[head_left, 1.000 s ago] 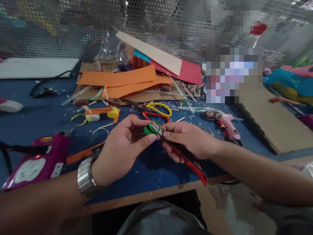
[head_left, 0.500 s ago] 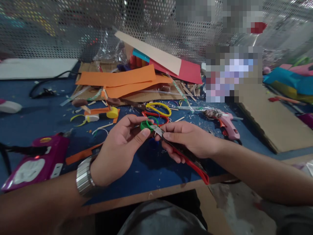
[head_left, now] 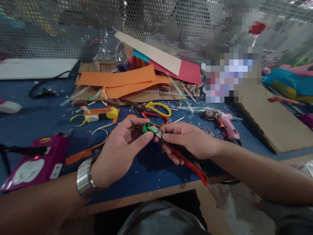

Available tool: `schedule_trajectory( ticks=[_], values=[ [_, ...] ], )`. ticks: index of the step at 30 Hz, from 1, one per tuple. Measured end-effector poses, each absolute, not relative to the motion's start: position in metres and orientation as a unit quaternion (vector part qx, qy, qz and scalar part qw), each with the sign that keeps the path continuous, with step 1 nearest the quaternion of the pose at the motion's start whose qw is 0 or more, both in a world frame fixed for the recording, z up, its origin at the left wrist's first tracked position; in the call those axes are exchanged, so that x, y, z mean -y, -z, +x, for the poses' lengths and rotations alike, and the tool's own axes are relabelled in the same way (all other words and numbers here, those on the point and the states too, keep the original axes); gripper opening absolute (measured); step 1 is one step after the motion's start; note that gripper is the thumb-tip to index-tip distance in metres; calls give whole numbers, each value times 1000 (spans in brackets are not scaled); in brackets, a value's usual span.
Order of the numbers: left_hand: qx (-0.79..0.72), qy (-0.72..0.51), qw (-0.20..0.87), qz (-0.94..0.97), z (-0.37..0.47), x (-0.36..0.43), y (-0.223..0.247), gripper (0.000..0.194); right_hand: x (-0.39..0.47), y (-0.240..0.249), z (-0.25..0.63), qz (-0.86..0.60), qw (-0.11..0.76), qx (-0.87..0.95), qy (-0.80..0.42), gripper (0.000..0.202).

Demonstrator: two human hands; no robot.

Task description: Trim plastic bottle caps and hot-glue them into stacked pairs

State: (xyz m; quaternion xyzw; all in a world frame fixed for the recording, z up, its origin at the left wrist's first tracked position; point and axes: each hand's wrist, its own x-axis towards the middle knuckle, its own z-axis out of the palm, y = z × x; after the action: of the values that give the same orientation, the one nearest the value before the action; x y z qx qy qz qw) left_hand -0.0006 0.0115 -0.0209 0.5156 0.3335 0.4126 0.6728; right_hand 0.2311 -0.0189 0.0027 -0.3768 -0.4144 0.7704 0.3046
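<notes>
Over the front of the blue table, my left hand [head_left: 123, 145] is closed in a pinch on a small green bottle cap [head_left: 146, 128], with a thin green ring [head_left: 158, 124] standing off it. My right hand [head_left: 186, 140] is wrapped around a red and black cutter knife [head_left: 182, 151], its handle slanting down to the right. The knife's silver tip reaches into the ring beside the cap. Just behind my fingers lie scissors [head_left: 160, 108] with a yellow and a red handle loop. A steel-banded watch [head_left: 85, 178] is on my left wrist.
A pink glue gun [head_left: 230, 126] lies to the right, beside a cardboard sheet [head_left: 278, 114]. Orange paper strips [head_left: 114, 76] and cardboard are piled behind. To the left is a purple box [head_left: 39, 161] with a lit red lamp. A perforated metal screen [head_left: 73, 29] closes off the back.
The cap has turned and shifted slightly right in my left fingers. The knife's tip now sits further inside the green ring, and my left thumb has moved a little to the right.
</notes>
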Motion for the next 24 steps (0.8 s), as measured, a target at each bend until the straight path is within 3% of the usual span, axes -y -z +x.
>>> schedule_trajectory(
  ticks=[5, 24],
  values=[
    [-325, -418, 705, 472, 2, -11, 15, 18, 16, -2, 234, -380, 339, 417, -753, 13],
    [-368, -379, 711, 464, 6, -11, 7, 24, 9, 0, 236, -408, 408, 395, -715, 11]
  ],
)
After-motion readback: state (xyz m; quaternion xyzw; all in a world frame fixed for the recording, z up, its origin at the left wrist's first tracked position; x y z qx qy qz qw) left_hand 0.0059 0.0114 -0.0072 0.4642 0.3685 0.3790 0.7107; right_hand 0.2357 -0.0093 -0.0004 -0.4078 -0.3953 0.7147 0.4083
